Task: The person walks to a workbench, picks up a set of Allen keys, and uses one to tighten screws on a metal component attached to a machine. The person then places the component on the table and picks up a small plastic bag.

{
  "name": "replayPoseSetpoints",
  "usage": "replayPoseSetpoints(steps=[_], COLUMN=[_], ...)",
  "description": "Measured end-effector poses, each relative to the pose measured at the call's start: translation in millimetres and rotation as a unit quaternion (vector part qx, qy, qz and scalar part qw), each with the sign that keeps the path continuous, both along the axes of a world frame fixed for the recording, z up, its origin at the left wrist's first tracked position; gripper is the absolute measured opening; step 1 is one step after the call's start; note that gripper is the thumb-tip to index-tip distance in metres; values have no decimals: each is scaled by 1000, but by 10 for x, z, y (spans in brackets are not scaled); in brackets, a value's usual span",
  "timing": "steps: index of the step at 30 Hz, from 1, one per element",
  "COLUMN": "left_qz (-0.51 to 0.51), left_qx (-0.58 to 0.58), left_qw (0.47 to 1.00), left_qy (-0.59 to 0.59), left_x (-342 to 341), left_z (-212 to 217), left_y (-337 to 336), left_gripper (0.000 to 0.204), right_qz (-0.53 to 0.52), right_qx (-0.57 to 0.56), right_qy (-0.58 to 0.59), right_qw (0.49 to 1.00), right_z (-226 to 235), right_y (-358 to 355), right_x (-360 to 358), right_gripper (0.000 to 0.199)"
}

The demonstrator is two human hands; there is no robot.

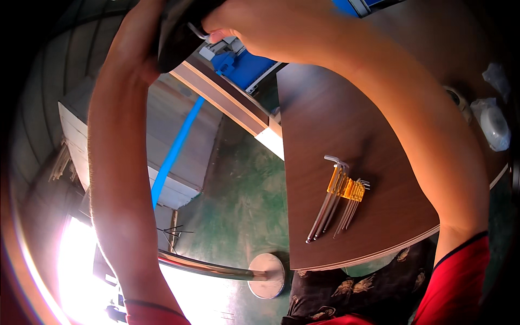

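At the upper edge, my right hand point(241, 27) is closed, its fingers pinching a short bent metal rod that looks like a hex key point(196, 31). The rod meets a dark, smooth part point(179, 40), whose kind I cannot make out because the picture's edge cuts it off. My left hand point(147, 70) is beside and behind this dark part, with its fingers hidden. Below my right forearm, a set of hex keys point(341, 195) in a yellow holder lies on the brown tabletop point(319, 119).
Clear plastic-wrapped items point(492, 123) and a roll point(457, 100) sit at the table's right. Beyond the table's left edge stand a large white box point(184, 146) with a blue strip, a metal post with a round base point(266, 276), and blue equipment point(244, 67).
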State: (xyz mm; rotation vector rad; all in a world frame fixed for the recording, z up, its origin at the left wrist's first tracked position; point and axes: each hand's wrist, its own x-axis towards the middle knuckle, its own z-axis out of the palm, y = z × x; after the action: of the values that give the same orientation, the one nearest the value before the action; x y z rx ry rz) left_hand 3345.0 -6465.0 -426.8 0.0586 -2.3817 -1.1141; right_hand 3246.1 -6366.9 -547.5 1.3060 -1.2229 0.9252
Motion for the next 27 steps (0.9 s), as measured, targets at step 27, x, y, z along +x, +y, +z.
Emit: replayPoseSetpoints(steps=[27], left_qz=[-8], left_qx=[47], left_qw=[999], left_qy=[14], left_x=[5], left_z=[-10], left_y=[48], left_gripper=[27], right_qz=[-183], right_qx=[-6], right_qy=[28], right_qw=[983], right_z=[151], right_y=[-128], right_x=[143], right_gripper=[18])
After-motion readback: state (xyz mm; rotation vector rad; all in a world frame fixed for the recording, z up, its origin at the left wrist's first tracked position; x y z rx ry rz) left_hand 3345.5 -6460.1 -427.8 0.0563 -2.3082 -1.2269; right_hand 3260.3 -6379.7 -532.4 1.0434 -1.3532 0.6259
